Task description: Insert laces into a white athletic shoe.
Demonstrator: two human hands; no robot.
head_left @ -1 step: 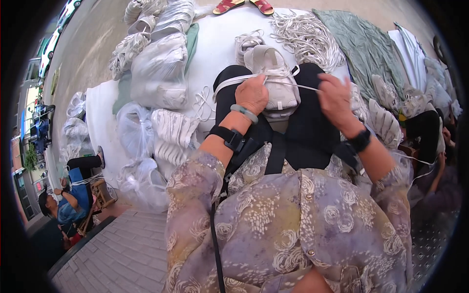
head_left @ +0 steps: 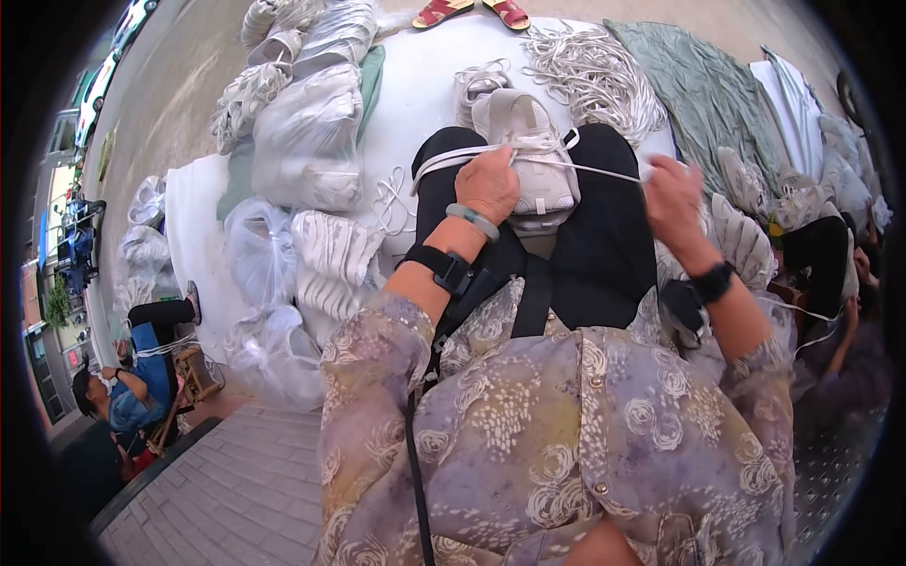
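Note:
A pale beige shoe (head_left: 545, 187) rests between my black-clad knees, toe toward me. My left hand (head_left: 488, 185) is closed at the shoe's left side, its fingertips pinching a white shoelace by the eyelets. More strands of lace lie across my left thigh. My right hand (head_left: 674, 206) is out to the right over my right knee, slightly smeared by motion, its fingers closed on the lace. Between it and the shoe the white shoelace (head_left: 606, 174) stretches straight. Another beige shoe (head_left: 479, 83) lies just beyond the one on my lap.
A heap of loose white laces (head_left: 604, 80) lies ahead on the white sheet (head_left: 415, 71). Bagged shoes (head_left: 310, 141) are stacked to the left, with more shoes (head_left: 741, 236) at right. Red sandals (head_left: 508, 13) show at the far edge. A person (head_left: 142, 401) sits at far left; another person's arm (head_left: 843, 335) shows at right.
My right hand has moved farther right, and the stretch of lace between it and the shoe is longer. My left hand and the shoe stay in place.

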